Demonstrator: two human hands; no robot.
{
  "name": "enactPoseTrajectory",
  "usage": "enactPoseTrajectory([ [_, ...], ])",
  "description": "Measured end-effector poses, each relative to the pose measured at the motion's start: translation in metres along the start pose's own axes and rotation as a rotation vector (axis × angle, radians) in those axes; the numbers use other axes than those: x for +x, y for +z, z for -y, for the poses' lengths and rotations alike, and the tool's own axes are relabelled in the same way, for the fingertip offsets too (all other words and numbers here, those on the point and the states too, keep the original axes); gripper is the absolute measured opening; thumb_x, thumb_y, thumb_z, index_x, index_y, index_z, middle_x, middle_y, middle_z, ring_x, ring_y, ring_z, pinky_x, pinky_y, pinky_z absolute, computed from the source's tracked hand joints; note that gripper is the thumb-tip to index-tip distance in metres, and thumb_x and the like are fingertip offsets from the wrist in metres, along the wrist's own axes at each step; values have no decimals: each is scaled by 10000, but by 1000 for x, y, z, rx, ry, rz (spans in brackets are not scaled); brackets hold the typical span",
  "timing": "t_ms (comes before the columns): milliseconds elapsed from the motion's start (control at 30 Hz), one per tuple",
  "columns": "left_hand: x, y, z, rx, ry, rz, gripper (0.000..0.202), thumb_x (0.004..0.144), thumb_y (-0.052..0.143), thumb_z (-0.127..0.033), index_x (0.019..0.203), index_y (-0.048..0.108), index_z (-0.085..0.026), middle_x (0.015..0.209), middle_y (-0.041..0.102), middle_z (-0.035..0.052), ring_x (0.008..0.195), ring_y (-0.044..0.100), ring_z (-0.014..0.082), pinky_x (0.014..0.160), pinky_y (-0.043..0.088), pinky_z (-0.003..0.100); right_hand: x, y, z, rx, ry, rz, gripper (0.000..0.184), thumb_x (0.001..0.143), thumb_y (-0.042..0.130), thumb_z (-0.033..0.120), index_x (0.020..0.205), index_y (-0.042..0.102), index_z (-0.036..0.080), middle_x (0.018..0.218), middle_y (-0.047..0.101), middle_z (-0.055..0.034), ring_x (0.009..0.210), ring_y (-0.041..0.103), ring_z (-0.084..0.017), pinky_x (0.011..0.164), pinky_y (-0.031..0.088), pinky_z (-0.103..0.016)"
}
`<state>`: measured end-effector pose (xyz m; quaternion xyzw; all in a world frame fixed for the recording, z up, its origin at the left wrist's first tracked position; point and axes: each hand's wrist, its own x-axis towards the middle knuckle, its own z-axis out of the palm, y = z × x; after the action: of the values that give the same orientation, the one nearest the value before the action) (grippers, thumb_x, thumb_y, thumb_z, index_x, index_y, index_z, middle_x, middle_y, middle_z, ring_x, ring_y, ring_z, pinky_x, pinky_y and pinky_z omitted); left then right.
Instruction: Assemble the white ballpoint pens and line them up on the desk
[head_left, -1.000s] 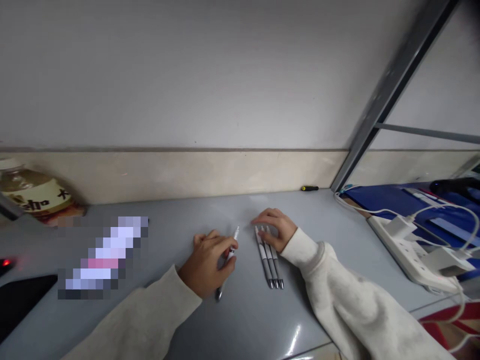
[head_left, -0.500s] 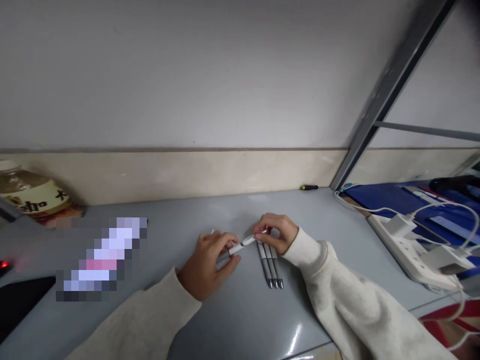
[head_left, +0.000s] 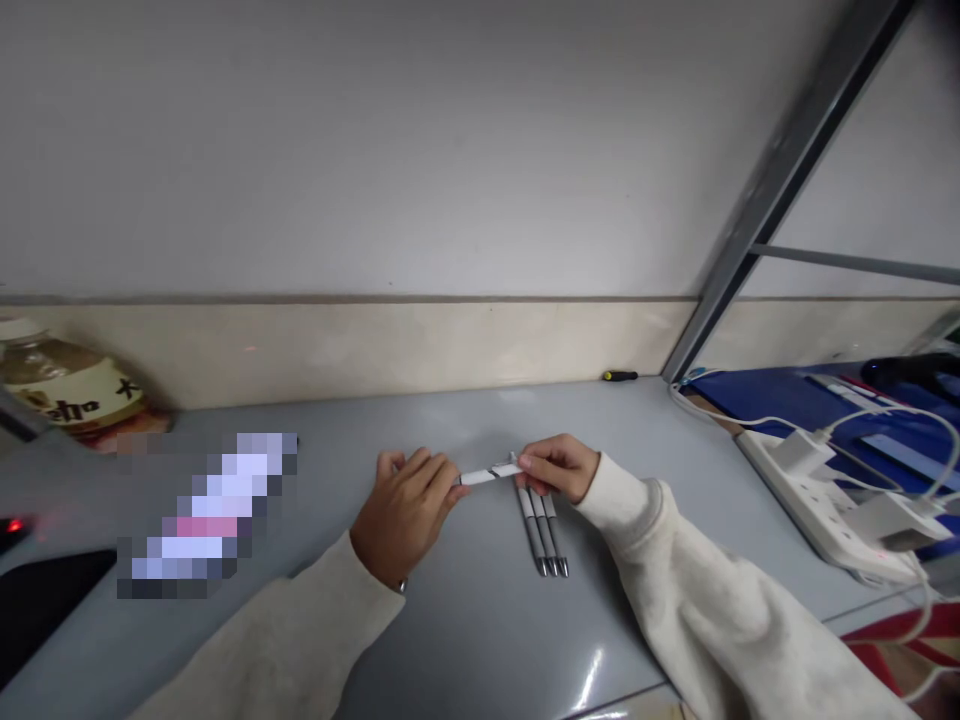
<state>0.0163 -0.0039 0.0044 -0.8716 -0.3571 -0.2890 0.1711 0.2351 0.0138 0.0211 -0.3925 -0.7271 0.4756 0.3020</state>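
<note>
Head view has your two hands meeting low in the middle of the grey table, with 12 o'clock taken as straight away from you, toward the wall.

Your left hand comes in from 7 o'clock. Its fingers are curled in, and the fingertips are pinched tight on the left end of a white pen. Your right hand comes in from 4 o'clock, with thumb and forefinger closed narrow on the pen's right end and the other fingers folded beneath. The white pen runs almost level between your hands, from 9 to 3 o'clock, and shows a dark band near its middle. Whether it clears the table cannot be told from here.

Just at 6 o'clock of its right end lie three pens, side by side and touching. Their metal tips point back toward you at about 5 o'clock, and their far ends are tucked under your right hand.

A small screwdriver with a yellow and black handle lies well apart at 1 o'clock, against the foot of the wall. A labelled bottle lies tilted at 9 o'clock, at the table's far left edge. A white power strip sits at 3 o'clock, with plugs and white cables in it. A grey metal post rises slanting at 2 o'clock.
</note>
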Motion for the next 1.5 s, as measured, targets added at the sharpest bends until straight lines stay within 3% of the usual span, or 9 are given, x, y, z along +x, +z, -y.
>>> enactPoseTrajectory([
  [167, -1, -1, -2, -55, 20, 13, 374, 929, 272, -204, 603, 452, -173, 537, 514, 8, 565, 429, 167, 605, 225, 312, -1, -2, -1, -52, -51, 21, 432, 793, 491, 524, 639, 564, 127, 457, 391, 55, 417, 314, -57, 408, 235, -207],
  [367, -2, 3, 1, -184, -70, 62, 346, 917, 245, -209, 627, 430, -177, 548, 506, -7, 563, 443, 155, 603, 236, 294, 0, -1, -2, -202, -288, -164, 271, 757, 604, 385, 893, 653, 156, 732, 587, -25, 602, 487, -96, 528, 378, -214],
  [567, -2, 2, 4, -130, -52, 105, 338, 913, 252, -224, 623, 419, -181, 556, 515, 0, 587, 442, 162, 603, 225, 301, 0, 0, -4, -190, -60, -97, 375, 820, 480, 436, 675, 629, 124, 503, 518, 12, 443, 410, -71, 438, 324, -205],
  [767, -2, 3, 4, -108, -46, 127, 351, 925, 249, -223, 619, 415, -183, 550, 508, -1, 578, 432, 157, 606, 220, 306, 0, 1, 0, -174, -113, -187, 264, 680, 661, 334, 870, 614, 156, 720, 592, -12, 622, 503, -108, 490, 360, -197],
  [900, -3, 4, 5, -101, -24, 130, 350, 927, 266, -236, 626, 434, -179, 559, 516, 3, 590, 436, 164, 602, 213, 305, 1, 0, -3, -175, -25, -72, 279, 789, 533, 379, 671, 593, 134, 522, 528, 15, 473, 431, -78, 461, 339, -206],
  [1033, -3, 5, 6, -95, -20, 126, 365, 936, 239, -237, 635, 438, -176, 560, 516, 3, 586, 436, 163, 606, 216, 307, 1, 0, -4, -165, -89, -152, 252, 630, 701, 282, 824, 590, 164, 710, 567, 9, 599, 478, -89, 474, 344, -182],
  [1200, -3, 5, 5, -107, -25, 164, 355, 931, 252, -230, 630, 432, -183, 556, 519, 2, 592, 440, 161, 606, 224, 305, 1, 1, -3, -140, -2, -101, 194, 758, 570, 336, 730, 596, 146, 569, 519, 17, 521, 448, -86, 465, 353, -201],
  [1367, -3, 6, 4, -139, -35, 162, 342, 929, 257, -230, 644, 441, -182, 571, 522, 3, 588, 452, 162, 615, 235, 307, 1, 1, -1, -174, -119, -200, 288, 600, 709, 260, 845, 593, 166, 805, 586, -21, 699, 518, -121, 513, 385, -200],
  [1500, -3, 5, 5, -138, -39, 155, 337, 926, 253, -236, 661, 455, -184, 577, 530, 4, 593, 457, 165, 617, 239, 309, 2, 1, -3, -157, -21, -111, 206, 749, 574, 347, 770, 616, 146, 593, 566, 2, 533, 485, -97, 481, 374, -215],
])
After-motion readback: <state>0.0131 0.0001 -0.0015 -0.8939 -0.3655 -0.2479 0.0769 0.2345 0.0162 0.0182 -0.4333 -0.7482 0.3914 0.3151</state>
